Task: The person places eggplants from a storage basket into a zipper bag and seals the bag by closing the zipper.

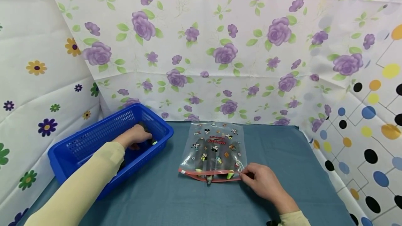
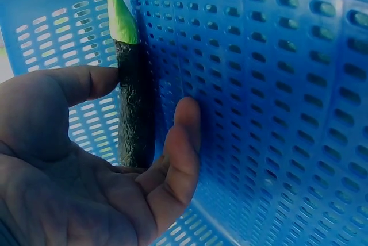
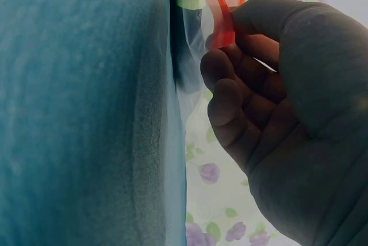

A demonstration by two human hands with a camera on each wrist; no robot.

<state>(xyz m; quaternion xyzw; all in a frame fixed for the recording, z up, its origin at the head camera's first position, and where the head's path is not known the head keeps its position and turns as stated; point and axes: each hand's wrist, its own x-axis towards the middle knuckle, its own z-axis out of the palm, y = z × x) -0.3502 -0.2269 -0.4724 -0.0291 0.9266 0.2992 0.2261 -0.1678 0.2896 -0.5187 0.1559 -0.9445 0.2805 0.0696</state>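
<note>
In the left wrist view, a dark, rough-skinned cucumber (image 2: pixel 135 108) with a light green tip stands against the basket's perforated wall. My left hand (image 1: pixel 134 136) reaches down into the blue basket (image 1: pixel 161 126), thumb against one side of the cucumber and fingers curled round the other. My right hand (image 1: pixel 263 181) pinches the red zip edge of a clear, cartoon-printed zip bag (image 1: pixel 216 149) at its near right corner, between thumb and fingers. Several dark, green-tipped pieces (image 1: pixel 230 174) lie inside the bag, their ends at its parted mouth.
A blue-green cloth (image 1: pixel 276 142) covers the table. Behind it hangs a flowered curtain (image 1: pixel 226 55), with patterned sheets at the left and right sides. The left forearm's pale yellow sleeve (image 1: pixel 84 180) crosses over the basket's near rim and hides part of its inside.
</note>
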